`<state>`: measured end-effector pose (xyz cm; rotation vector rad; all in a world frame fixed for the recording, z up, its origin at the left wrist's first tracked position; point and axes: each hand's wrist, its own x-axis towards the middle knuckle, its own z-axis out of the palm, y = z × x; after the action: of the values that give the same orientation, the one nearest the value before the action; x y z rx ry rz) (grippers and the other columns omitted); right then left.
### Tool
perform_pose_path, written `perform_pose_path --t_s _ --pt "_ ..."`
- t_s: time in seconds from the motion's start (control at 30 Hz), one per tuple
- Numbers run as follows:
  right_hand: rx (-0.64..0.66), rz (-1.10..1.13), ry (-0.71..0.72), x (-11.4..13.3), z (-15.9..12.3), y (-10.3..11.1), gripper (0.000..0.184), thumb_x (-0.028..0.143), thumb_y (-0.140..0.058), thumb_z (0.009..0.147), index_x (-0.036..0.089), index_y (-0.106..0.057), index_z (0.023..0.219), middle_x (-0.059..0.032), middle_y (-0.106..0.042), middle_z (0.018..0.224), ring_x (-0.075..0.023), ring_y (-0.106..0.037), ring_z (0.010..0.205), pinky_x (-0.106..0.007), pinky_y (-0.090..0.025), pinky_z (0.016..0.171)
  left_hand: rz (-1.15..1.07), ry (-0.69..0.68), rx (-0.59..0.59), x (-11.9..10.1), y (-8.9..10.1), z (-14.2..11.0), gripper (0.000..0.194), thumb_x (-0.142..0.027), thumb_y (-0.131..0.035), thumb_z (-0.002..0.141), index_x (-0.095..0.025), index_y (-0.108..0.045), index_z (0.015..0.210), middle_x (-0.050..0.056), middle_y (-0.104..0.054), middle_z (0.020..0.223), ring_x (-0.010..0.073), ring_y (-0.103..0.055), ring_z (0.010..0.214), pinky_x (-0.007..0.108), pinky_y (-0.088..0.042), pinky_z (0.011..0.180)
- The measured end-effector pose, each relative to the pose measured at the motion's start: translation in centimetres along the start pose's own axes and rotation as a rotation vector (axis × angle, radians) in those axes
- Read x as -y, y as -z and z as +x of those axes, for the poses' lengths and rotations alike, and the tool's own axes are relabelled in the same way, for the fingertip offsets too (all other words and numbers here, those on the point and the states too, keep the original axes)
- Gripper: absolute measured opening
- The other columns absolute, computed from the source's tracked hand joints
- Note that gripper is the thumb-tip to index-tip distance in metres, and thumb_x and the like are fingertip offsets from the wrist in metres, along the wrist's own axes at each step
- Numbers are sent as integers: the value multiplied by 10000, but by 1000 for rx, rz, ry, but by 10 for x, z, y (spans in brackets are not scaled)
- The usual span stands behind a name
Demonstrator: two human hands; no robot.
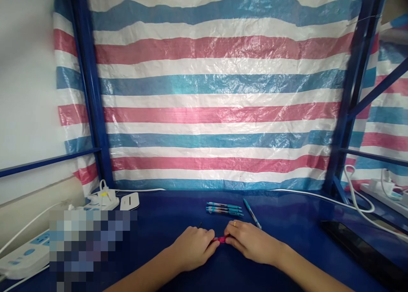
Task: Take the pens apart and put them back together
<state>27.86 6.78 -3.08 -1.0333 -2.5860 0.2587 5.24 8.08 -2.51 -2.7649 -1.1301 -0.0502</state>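
Note:
My left hand (194,248) and my right hand (251,242) meet low in the middle of the blue table top (165,215). Between them, both hands grip a pink pen (219,239), with most of it hidden inside my left fingers. A thin dark tip pokes out above my left hand. Farther back lie several blue-and-pink pens (225,209) side by side. A single blue pen (251,213) lies at an angle just above my right hand, apart from it.
A white power strip (24,258) and a charger (103,198) sit at the left, partly behind a pixelated patch. White cables run along the back edge. A black slab (360,249) lies at the right. Blue posts and a striped tarp (216,92) stand behind.

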Motion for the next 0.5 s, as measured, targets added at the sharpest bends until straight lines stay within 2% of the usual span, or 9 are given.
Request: perform_pose_path --t_s 0.07,0.13,0.2,0.27,0.37,0.43,0.5 --pt "-3 30 -18 1 -1 0 114 228 -492 964 200 -530 1068 -40 -619 961 -193 -595 889 -287 -464 785 14 -8 1 0 0 0 347 -367 -348 1016 -180 -614 893 69 -703 814 271 -689 714 328 -476 626" --pt "0 39 -3 1 -1 0 230 264 -564 935 200 -509 1149 -48 -620 1021 -206 -590 939 -300 -464 815 19 -10 -1 0 0 0 337 -360 -355 1015 -181 -614 896 66 -705 821 275 -690 714 331 -477 620" --pt "3 23 30 1 0 0 212 312 -511 979 205 -531 1161 -61 -614 1074 -216 -581 988 -323 -450 873 12 -16 -9 -1 0 -1 335 -358 -353 1016 -183 -610 892 62 -707 829 273 -691 709 331 -477 613" --pt "10 20 43 1 1 -1 196 303 -410 1025 203 -574 1067 -60 -612 1046 -203 -585 960 -317 -445 875 10 -24 -20 -2 -1 -1 331 -360 -355 1015 -186 -605 884 57 -708 830 270 -692 705 327 -478 610" --pt "14 56 -1 -1 1 -2 55 244 -528 962 201 -548 987 -28 -602 953 -174 -583 855 -269 -457 776 22 -40 -23 -4 -1 -1 318 -363 -370 1008 -189 -603 881 53 -706 815 269 -693 696 326 -481 604" --pt "8 69 -27 -1 0 -3 184 226 -628 891 206 -520 1039 -12 -601 942 -172 -579 844 -258 -456 745 28 -43 -19 -3 -2 -1 315 -362 -374 1005 -188 -605 883 53 -706 813 271 -692 686 330 -484 598" --pt "7 52 -11 -1 0 -2 262 270 -634 899 213 -512 1123 -21 -611 989 -188 -581 905 -276 -455 790 30 -36 -22 -2 -1 -1 317 -359 -372 1005 -186 -607 880 54 -707 816 273 -692 683 332 -486 594"
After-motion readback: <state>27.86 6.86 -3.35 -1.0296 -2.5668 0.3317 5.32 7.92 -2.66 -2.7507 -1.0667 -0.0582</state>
